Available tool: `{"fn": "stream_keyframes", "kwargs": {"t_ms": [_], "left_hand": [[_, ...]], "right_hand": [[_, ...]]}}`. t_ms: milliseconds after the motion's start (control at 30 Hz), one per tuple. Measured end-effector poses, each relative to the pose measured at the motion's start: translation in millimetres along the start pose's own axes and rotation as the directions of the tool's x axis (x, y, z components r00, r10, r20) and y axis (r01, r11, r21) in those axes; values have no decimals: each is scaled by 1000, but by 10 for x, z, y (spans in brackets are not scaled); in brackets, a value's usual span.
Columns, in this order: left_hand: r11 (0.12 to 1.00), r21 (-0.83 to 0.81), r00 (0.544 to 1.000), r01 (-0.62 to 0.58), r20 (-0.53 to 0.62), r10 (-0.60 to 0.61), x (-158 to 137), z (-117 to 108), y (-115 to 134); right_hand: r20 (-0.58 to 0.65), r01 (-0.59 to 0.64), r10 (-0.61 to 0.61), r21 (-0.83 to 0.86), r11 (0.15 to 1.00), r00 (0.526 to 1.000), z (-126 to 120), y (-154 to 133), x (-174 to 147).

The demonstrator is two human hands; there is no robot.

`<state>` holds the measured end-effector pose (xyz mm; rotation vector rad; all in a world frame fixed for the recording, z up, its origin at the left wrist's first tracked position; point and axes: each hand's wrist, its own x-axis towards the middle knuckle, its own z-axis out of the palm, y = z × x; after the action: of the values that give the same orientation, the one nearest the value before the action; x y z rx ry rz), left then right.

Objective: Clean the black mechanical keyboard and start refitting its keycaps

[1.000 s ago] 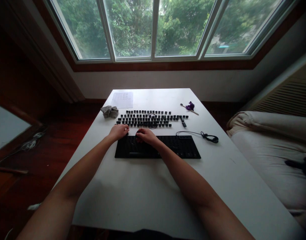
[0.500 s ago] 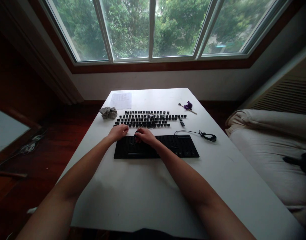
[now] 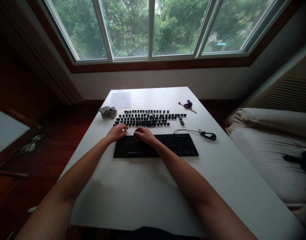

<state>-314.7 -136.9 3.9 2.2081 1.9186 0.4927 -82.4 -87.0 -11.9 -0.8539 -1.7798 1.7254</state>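
A black keyboard (image 3: 143,153) lies across the white table, with many of its keys seemingly off. Just above its upper left edge is my left hand (image 3: 116,132), finger and thumb closed around a small black keycap (image 3: 125,131). Over the keyboard's left part, my right hand (image 3: 144,135) is pinched on a small dark tool with thin wire-like ends; its kind is too small to make out. Beyond both hands, loose black keycaps (image 3: 143,119) stand in several rows.
A grey cloth (image 3: 108,112) and a printed paper sheet (image 3: 121,100) lie at the far left. A brush (image 3: 191,109) and a crumpled purple thing (image 3: 188,104) sit far right. The keyboard's bundled cable (image 3: 208,135) rests to the right. A padded seat (image 3: 258,143) borders the table.
The finger and thumb of my left hand have parted slightly, and a keycap now shows between them. My right hand has hardly moved.
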Motion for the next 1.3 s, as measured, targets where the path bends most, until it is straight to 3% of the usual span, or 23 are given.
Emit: {"fn": "stream_keyframes", "kwargs": {"t_ms": [767, 1300], "left_hand": [[999, -31, 999, 39, -34, -40, -32, 15, -17], [946, 319, 993, 58, -114, -22, -37, -69, -10]], "right_hand": [[-14, 23, -23, -26, 999, 1000, 8, 28, 11], [-28, 20, -21, -64, 998, 999, 21, -5, -15]]}}
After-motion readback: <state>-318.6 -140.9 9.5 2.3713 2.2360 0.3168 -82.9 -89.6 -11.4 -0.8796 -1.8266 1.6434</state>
